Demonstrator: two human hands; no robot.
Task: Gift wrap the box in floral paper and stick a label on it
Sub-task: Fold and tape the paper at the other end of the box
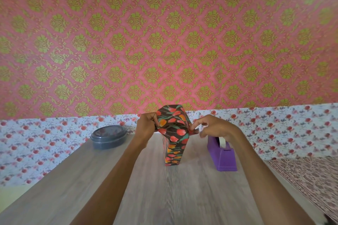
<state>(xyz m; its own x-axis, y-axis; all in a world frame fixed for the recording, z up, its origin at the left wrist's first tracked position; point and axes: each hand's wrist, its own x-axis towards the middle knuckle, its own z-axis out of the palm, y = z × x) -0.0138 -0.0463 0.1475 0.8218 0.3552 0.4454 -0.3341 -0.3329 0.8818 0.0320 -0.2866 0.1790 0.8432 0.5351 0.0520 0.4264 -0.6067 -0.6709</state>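
Pinching floral paper: left hand, right hand; lidded tub, contents unclear

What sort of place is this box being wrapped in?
Likely a room at home used for crafts: a wood-grain table by patterned wallpaper, with a purple tape dispenser and a lidded plastic container beside the box.

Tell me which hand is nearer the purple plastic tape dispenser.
Right. The right hand sits just above the purple tape dispenser; the left hand grips dark floral paper left of the wrapped box.
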